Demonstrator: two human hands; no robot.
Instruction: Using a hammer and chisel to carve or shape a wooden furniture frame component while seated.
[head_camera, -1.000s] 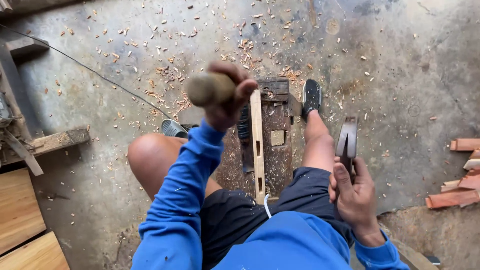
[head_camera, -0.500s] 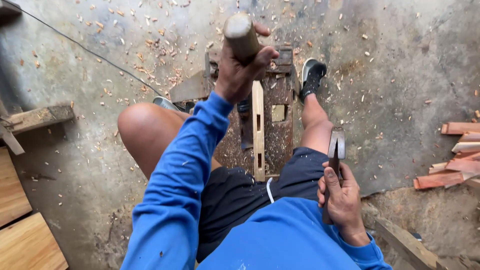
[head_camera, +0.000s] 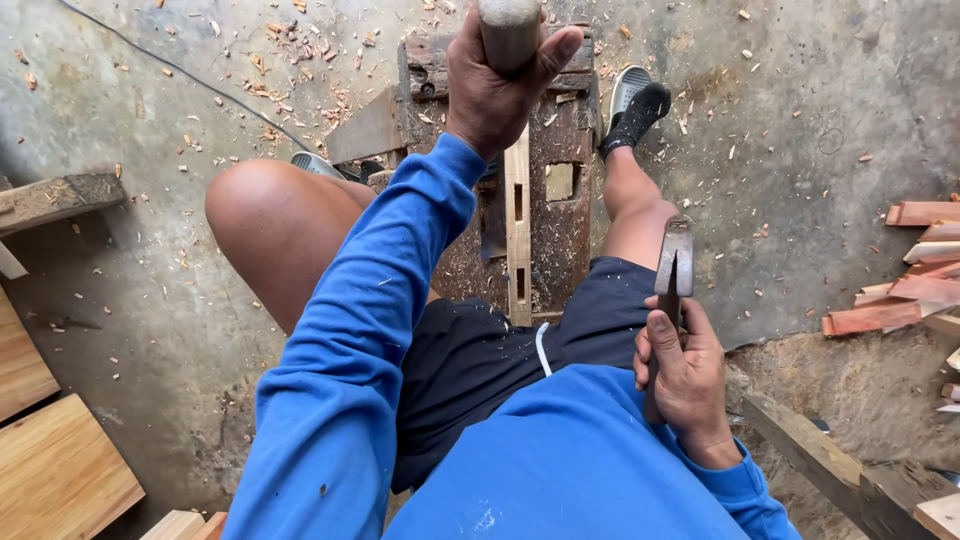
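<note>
Two hands in my view, both occupied. Entry one: left hand (head_camera: 495, 95), at twelve o'clock, fingers wrapped tight round a wooden mallet (head_camera: 508, 30); only its rounded lower part shows, the rest cut off by the top edge, so I cannot tell how long it is. Entry two: right hand (head_camera: 685, 375), at four o'clock, closed round the handle of a chisel (head_camera: 673, 265); the flat metal blade stands upright above the fist, the handle almost wholly hidden in the grip. The hands are well apart, with the lap between them.

Entry three: slotted wooden strip (head_camera: 517, 225), pale, lying lengthwise at the centre, running from six towards twelve o'clock on a dark, worn work block (head_camera: 565, 150) between the knees. Two rectangular slots show in the strip; its far end is hidden behind the left hand, its near end meets the dark shorts. The block's left side is covered by the blue sleeve.

Entry four: concrete floor (head_camera: 180, 280), strewn with wood chips (head_camera: 290, 60), thickest at eleven o'clock. Entry five: reddish wood offcuts (head_camera: 900, 290), stacked at three o'clock, partly cut by the frame. Entry six: pale boards (head_camera: 50, 460) at eight o'clock, also cut off. A thin dark cable (head_camera: 200, 85) crosses the floor at ten o'clock.
</note>
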